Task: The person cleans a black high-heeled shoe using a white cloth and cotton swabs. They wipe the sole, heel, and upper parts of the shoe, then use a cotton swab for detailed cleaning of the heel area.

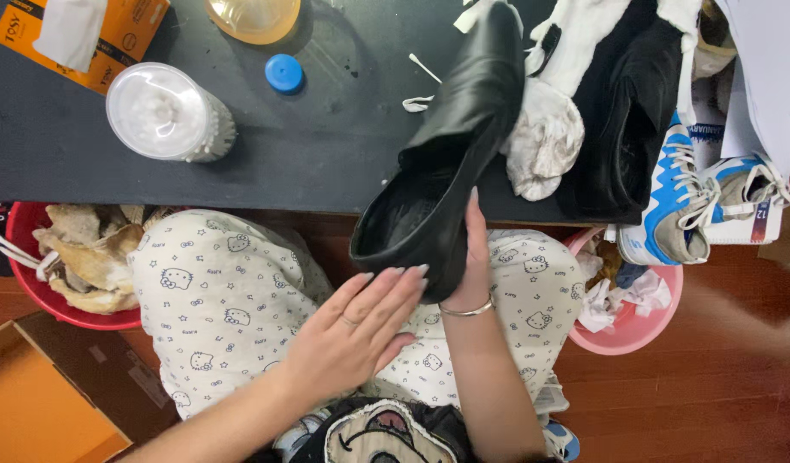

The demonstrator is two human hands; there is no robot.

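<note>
A black leather shoe (pixel 451 146) is held up over the near edge of the dark table (pixel 326 146), its opening turned toward me. My right hand (pixel 472 257) grips it from underneath at the heel, a thin bracelet on the wrist. Just below the heel, my left hand (pixel 361 330) is flat with fingers together and a ring on one finger; its fingertips reach the shoe's edge. Both hands hover above my lap, which is covered in white patterned trousers.
On the table stand a clear tub of cotton swabs (pixel 168 111), a blue cap (pixel 283 73), an orange box (pixel 86 34) and an amber container (pixel 253 17). A white cloth (pixel 545 141), a black shoe (pixel 622 137) and sneakers (pixel 699 201) lie right. Red basin (pixel 26 257) left, pink basin (pixel 635 330) right.
</note>
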